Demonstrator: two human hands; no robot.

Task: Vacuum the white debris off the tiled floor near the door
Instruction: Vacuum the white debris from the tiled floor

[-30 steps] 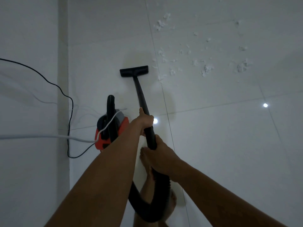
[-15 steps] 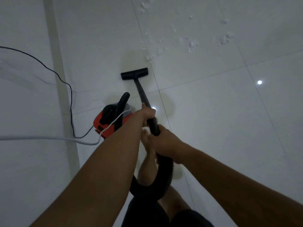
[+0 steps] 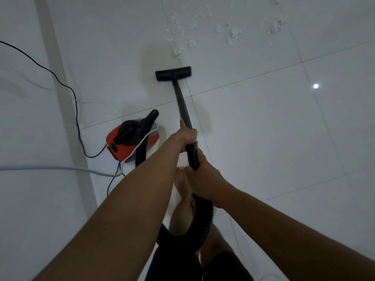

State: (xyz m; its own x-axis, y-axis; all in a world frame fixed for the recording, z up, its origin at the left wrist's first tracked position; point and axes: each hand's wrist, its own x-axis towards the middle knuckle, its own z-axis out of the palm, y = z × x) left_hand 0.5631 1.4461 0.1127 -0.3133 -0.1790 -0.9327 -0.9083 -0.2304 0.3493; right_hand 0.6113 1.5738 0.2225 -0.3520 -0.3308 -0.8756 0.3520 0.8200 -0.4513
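White debris (image 3: pixel 233 35) lies scattered on the white tiled floor (image 3: pixel 263 128) at the upper right. The black floor nozzle (image 3: pixel 173 73) sits flat on the tiles just below the nearest bits (image 3: pixel 178 52). A black wand (image 3: pixel 183 106) runs from the nozzle back to me. My left hand (image 3: pixel 187 136) grips the wand higher up. My right hand (image 3: pixel 205 179) grips its lower end, where the ribbed black hose (image 3: pixel 203 226) begins. The hose loops down past my legs.
A red and black vacuum canister (image 3: pixel 129 140) stands on the floor left of the wand. A black power cord (image 3: pixel 67 88) and a white cable (image 3: pixel 60 169) trail across the left side. A wall or door frame (image 3: pixel 54 63) runs along the left. My bare foot (image 3: pixel 182 183) is below my hands.
The nozzle has slid right and closer to the debris. The view has shifted, so the canister and the debris sit further right in the frame.
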